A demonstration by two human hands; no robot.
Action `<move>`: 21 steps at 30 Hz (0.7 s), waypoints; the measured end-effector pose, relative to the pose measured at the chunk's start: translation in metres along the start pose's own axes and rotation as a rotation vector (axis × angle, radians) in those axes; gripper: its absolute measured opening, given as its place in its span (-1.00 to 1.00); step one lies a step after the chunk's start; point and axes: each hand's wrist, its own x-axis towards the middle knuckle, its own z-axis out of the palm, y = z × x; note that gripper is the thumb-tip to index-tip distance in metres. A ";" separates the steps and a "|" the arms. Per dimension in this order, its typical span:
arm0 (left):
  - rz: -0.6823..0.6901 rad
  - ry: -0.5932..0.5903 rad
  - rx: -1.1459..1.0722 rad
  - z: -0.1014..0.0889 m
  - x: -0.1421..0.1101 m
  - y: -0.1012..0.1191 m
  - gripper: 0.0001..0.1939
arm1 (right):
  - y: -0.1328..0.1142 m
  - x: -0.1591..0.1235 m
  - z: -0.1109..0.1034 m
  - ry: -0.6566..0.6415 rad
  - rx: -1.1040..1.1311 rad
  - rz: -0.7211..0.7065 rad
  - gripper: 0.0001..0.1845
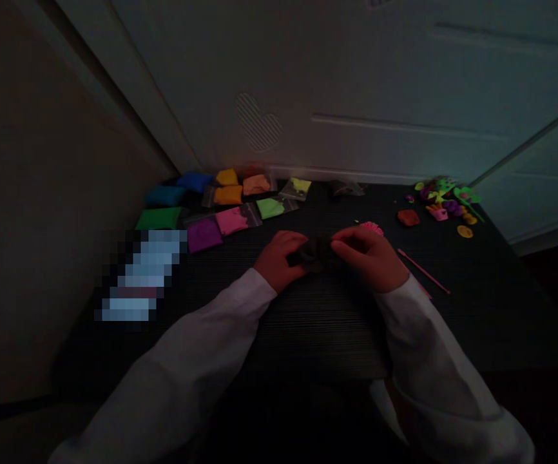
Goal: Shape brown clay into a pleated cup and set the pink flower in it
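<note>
Between my two hands, over the middle of the dark table, is a small dark piece (314, 252); the dim light hides what it is. My left hand (281, 261) is closed on its left side, with fingers and thumb around it. On its right side, the thumb and index finger of my right hand (373, 261) pinch together at its edge. A pink textured piece (372, 227) lies just behind my right hand, partly covered by it. Two thin pink sticks lie to the right of that hand, one of them a pink tool (424, 271) with a wider end.
Colourful clay packets, such as a purple one (204, 234) and a green one (158, 218), lie at the back left. A blurred-out bright rectangle (148, 270) is at the left. A red-brown lump (408, 218) and small colourful shapes (446, 200) sit at the back right, before a pale panel (356, 84).
</note>
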 end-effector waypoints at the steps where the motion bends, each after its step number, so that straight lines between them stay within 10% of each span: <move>1: -0.002 -0.001 -0.003 0.000 0.000 0.000 -0.70 | 0.000 0.000 0.000 -0.007 -0.009 0.003 -0.83; 21: -0.316 0.069 -0.508 -0.001 0.003 0.009 -0.72 | 0.004 0.001 0.000 0.066 0.012 -0.053 -0.80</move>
